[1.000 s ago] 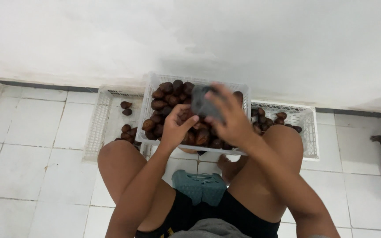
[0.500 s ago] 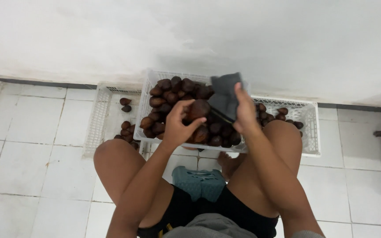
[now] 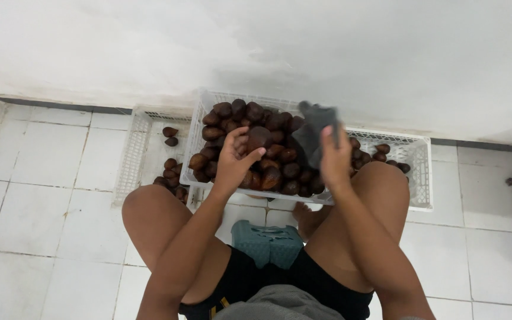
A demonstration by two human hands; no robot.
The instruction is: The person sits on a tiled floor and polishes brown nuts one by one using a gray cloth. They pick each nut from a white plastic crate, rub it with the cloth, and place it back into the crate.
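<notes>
At frame centre I see my left hand (image 3: 235, 161) curled around one brown fruit (image 3: 259, 137), rounded, dark reddish-brown with a dull scaly-looking skin, lifted just above the heap in the white basket (image 3: 200, 127). My right hand (image 3: 334, 159) grips a crumpled dark grey cloth (image 3: 313, 131) right of it, near the fruit.

Left hand (image 3: 235, 161) gripping brown fruit (image 3: 259, 137) over white crate (image 3: 199, 127), right hand (image 3: 334, 157) holding dark cloth (image 3: 314, 131)
</notes>
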